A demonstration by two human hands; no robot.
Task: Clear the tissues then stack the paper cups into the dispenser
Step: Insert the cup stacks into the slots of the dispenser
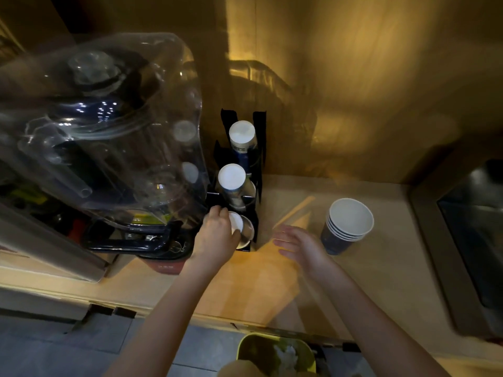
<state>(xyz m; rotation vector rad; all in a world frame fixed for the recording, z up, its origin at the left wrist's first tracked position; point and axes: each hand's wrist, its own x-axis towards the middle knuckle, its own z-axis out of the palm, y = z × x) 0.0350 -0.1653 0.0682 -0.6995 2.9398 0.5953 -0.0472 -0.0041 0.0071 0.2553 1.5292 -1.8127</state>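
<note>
Tissues lie in the bin below the worktop's front edge. Left hand grips a cup at the dispenser; right hand, fingers spread, holds nothing. A cup stack remains toward the right edge.

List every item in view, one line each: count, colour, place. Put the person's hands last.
cup dispenser: one, black, on the counter against the wall.
inverted cup stacks: two, white bases up, in the dispenser's rear slots.
held cup: one, white base showing, at the dispenser's front slot.
loose cup stack: one, dark blue with white insides, upright on the counter to the right.
water bottle: one, clear, at left.
bin: one, yellow-green, below the counter edge, with white tissue inside.
counter: one, light wood.
left hand: grips the held cup.
right hand: open, above the counter.
</note>
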